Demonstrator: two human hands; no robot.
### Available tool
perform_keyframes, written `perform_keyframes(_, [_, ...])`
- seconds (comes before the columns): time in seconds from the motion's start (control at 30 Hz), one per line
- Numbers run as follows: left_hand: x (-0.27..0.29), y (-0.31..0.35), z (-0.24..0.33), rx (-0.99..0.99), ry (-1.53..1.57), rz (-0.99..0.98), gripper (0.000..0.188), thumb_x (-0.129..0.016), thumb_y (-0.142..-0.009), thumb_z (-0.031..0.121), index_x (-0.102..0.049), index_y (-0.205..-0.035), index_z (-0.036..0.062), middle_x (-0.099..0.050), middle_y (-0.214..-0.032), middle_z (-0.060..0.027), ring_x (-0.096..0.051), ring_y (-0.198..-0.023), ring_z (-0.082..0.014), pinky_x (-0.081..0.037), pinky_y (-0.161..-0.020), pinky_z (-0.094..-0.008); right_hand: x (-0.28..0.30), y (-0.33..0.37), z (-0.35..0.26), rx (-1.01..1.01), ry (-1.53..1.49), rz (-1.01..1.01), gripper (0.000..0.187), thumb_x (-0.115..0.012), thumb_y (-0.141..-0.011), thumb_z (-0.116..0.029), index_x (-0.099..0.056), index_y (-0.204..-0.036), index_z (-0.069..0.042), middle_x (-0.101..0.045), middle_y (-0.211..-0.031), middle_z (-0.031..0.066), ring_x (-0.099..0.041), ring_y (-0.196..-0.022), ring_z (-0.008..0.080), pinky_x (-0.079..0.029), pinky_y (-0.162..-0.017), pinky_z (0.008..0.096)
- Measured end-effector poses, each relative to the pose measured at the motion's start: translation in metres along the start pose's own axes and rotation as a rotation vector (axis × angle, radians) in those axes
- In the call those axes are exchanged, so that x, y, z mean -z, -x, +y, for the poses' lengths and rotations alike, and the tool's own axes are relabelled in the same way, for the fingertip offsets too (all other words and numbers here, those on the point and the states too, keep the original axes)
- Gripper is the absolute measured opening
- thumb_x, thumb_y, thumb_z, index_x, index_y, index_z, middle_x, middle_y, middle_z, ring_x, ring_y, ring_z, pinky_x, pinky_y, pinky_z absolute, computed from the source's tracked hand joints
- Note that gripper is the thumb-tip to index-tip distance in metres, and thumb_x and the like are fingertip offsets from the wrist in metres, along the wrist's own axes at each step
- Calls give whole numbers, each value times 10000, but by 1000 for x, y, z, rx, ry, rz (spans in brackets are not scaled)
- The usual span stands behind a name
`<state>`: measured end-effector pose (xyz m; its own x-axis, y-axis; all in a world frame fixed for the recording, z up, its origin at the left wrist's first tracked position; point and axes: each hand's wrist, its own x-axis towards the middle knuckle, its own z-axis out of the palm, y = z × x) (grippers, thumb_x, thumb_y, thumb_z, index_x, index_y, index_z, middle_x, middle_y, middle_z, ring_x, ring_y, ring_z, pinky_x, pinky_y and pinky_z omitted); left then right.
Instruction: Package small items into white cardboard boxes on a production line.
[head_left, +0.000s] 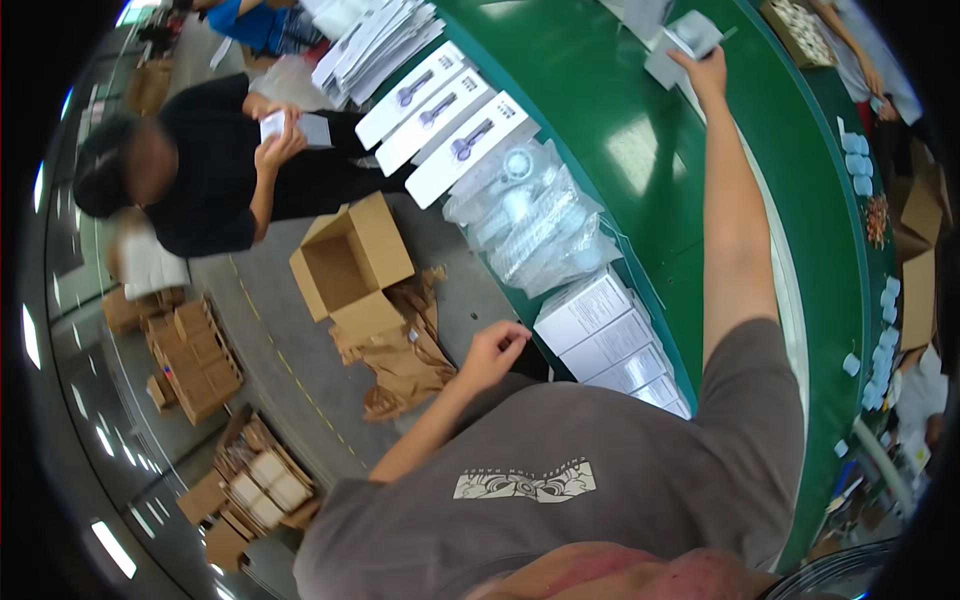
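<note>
My right arm stretches far over the green work surface. At its end my right hand [706, 76] grips a small white box [692, 36] near the far edge, its fingers around the near side. Another pale box face [662, 68] shows right beside it, partly behind the hand. My left hand [493, 353] hangs low at the table's near-left side with its fingers curled in; I see nothing in it. Close by stands a row of white cartons [610, 330]. Beyond them lie clear plastic bags [535, 220] with pale round items inside.
Three white boxes with a purple device picture [470, 140] lie past the bags, then a stack of flat white cartons [375, 50]. On the floor sits an open cardboard box [350, 262] by crumpled brown paper [400, 370]. A co-worker [200, 170] at left holds a white box.
</note>
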<state>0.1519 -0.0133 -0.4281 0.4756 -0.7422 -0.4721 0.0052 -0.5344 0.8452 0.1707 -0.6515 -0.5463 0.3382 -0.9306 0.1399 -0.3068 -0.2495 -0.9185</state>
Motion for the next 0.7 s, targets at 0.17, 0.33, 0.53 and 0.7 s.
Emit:
perform_keyframes(0.17, [6, -34, 15, -71, 189, 52, 137, -661, -905, 34, -666, -1040, 19, -688, -1002, -43, -643, -877, -118, -509, -779, -268, 107, 161, -70, -80, -260, -348, 818, -921, -609, -227, -561, -1302, 17, -648, -1221, 122, -627, -1112, 232, -499, -947, 362])
perform_keyframes(0.33, [2, -52, 92, -383, 305, -130, 663, -731, -882, 341, -449, -1398, 36, -531, -1335, -98, -548, -1186, -198, -452, -995, -347, 169, 351, -169, -132, -468, -652, 902, -942, -585, -139, -524, -1370, 13, -574, -1330, 112, -556, -1204, 226, -492, -970, 376])
perform_keyframes(0.53, [-41, -3, 118, -8, 522, -503, 1034, -750, -731, 622, -359, -1479, 25, -490, -1345, -99, -494, -1236, -211, -401, -1033, -352, 205, 490, -240, -116, -193, -500, 492, -876, -726, -123, -701, -1183, -70, -596, -1270, 79, -570, -1129, 185, -526, -785, 280])
perform_keyframes(0.7, [-71, 33, 81, -111, 272, -551, 974, -738, -756, 605, -368, -1450, 30, -487, -1291, -99, -515, -1169, -230, -424, -999, -369, 426, 636, -104, -394, 340, 650, 140, -684, -932, -132, -712, -984, -5, -703, -917, 32, -599, -797, 84, -491, -713, 239])
